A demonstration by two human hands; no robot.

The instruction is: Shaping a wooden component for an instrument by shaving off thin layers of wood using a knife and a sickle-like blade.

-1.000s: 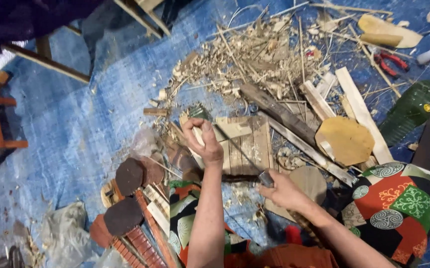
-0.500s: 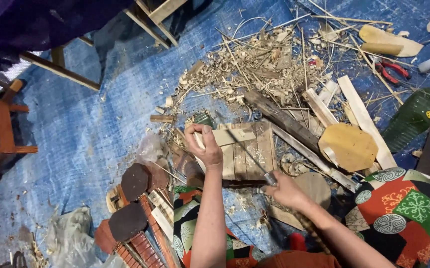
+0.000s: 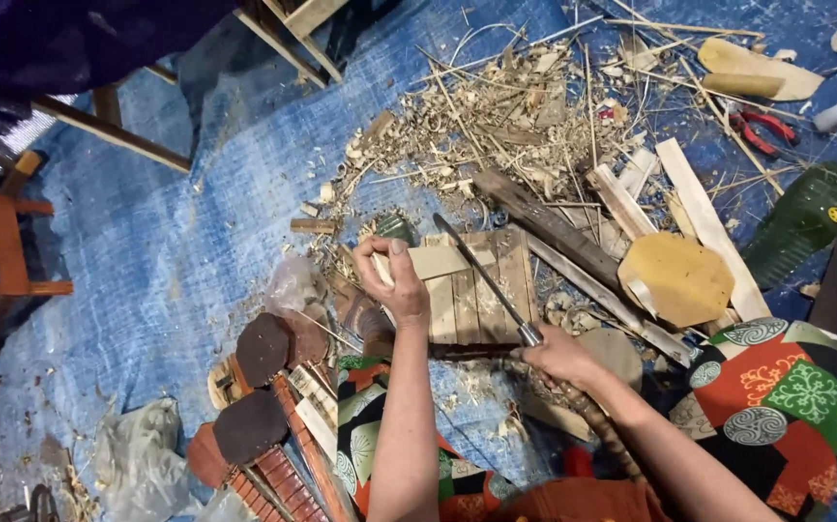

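My left hand (image 3: 394, 280) grips one end of a short pale wooden piece (image 3: 442, 261), holding it over a slatted wooden board (image 3: 481, 300) on the floor. My right hand (image 3: 558, 356) is closed around the handle of a long knife (image 3: 481, 275). Its blade runs up and to the left and lies against the pale piece. Both forearms reach in from the bottom of the view over patterned cloth (image 3: 365, 425) on my lap.
A heap of wood shavings and sticks (image 3: 496, 121) covers the blue tarp (image 3: 176, 242) beyond the board. Wooden slats (image 3: 699, 217), a yellowish round piece (image 3: 677, 278), red pliers (image 3: 762, 130), a green object (image 3: 803, 222) lie right; small instrument-shaped pieces (image 3: 259, 387) left; wooden chair frame (image 3: 7, 242) far left.
The view has shifted slightly. My left hand turned the pale piece more level, and the knife blade moved up along it. My right hand stays on the handle.
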